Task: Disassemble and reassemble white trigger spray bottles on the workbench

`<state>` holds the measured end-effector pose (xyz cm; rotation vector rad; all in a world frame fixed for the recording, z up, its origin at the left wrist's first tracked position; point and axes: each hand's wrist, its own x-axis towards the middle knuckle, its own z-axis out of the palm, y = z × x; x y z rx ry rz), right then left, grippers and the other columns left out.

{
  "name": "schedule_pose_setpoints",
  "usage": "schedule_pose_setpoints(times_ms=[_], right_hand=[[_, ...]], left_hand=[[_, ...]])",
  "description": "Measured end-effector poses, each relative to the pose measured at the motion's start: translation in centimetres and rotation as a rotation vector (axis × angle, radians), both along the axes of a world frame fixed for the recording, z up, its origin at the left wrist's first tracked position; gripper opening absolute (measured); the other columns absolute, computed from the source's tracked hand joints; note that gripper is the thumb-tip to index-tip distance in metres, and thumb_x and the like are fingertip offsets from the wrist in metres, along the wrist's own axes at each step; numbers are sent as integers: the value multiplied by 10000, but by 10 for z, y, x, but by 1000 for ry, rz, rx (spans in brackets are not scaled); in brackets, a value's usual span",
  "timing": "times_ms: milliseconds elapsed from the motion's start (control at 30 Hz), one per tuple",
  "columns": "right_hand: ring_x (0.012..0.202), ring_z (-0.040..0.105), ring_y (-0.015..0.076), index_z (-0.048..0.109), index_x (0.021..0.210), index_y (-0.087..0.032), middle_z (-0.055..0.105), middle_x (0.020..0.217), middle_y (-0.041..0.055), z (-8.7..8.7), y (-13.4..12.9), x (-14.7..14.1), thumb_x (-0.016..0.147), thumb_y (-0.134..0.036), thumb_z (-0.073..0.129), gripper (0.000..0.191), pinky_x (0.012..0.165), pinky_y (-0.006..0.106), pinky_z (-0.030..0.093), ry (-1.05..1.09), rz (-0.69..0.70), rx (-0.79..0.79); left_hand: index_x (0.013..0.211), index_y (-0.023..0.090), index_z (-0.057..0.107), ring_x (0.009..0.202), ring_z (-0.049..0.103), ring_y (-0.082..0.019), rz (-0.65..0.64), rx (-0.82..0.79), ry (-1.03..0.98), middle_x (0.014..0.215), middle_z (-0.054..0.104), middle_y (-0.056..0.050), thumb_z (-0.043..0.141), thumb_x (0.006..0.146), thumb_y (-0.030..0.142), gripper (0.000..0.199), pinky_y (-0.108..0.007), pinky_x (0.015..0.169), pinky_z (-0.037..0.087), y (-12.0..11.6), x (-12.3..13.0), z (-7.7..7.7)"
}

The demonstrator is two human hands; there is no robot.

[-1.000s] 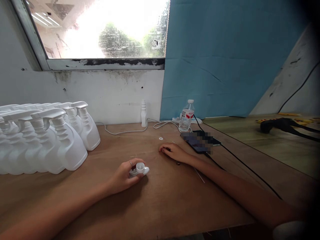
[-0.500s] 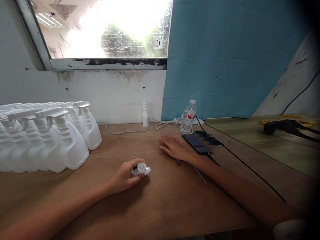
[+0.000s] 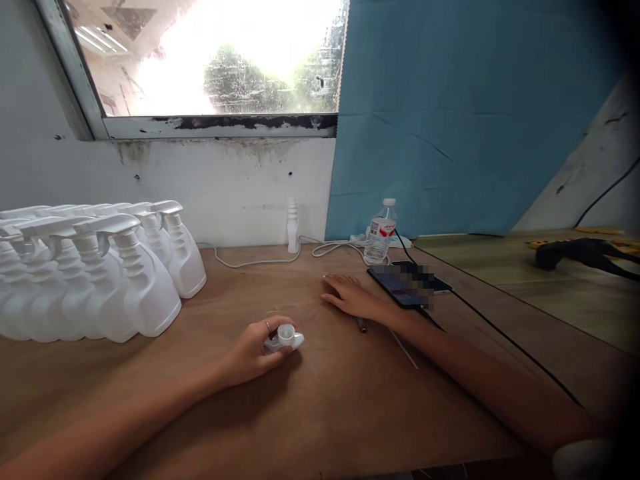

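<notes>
A small white spray-trigger head (image 3: 287, 335) is held between the thumb and fingers of my left hand (image 3: 256, 350), its round collar facing up, low over the wooden table. Most of its body is hidden by the fingers. My right hand (image 3: 349, 295) lies flat on the table further back and to the right, fingers stretched out, with nothing in it. A thin clear tube (image 3: 404, 349) and a short brown stick-like piece (image 3: 362, 325) lie beside the right forearm, partly covered by it.
Rows of white spray bottles (image 3: 153, 287) stand at the left. By the wall are a slim white ribbed bottle (image 3: 293, 227), a water bottle (image 3: 381, 233) and a white cable (image 3: 255, 264). Two phones (image 3: 397, 287) with black cords lie right of my right hand.
The whole view has shifted very slightly. Both hands keep their places, and my left hand still holds the spray-trigger head.
</notes>
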<state>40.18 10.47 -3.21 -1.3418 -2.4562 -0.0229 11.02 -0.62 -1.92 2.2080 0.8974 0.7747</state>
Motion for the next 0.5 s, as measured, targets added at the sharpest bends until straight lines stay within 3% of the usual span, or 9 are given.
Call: schedule_pose_setpoints(times_ms=[133, 333, 500], right_hand=[[1129, 556, 327, 595, 1154, -175, 615, 1216, 154, 1, -1, 0, 906, -414, 522, 352, 995, 514, 361, -3, 36, -12], [1082, 573, 247, 594, 1148, -182, 657, 1115, 98, 11, -13, -10, 911, -260, 511, 263, 1005, 419, 374, 23, 112, 9], [1152, 528, 245, 579, 1209, -195, 604, 1202, 108, 11, -19, -12, 901, -225, 513, 316, 994, 414, 385, 24, 145, 15]], left_hand=[[1128, 181, 551, 811, 542, -140, -1, 0, 2, 1002, 624, -39, 560, 859, 295, 292, -233, 713, 405, 0, 0, 0], [1123, 182, 556, 802, 543, -139, 9, 3, 1, 993, 627, -38, 565, 857, 306, 293, -232, 705, 403, 0, 0, 0], [1121, 178, 552, 795, 532, -130, 4, 1, -1, 986, 620, -33, 562, 864, 307, 288, -224, 701, 399, -1, 0, -1]])
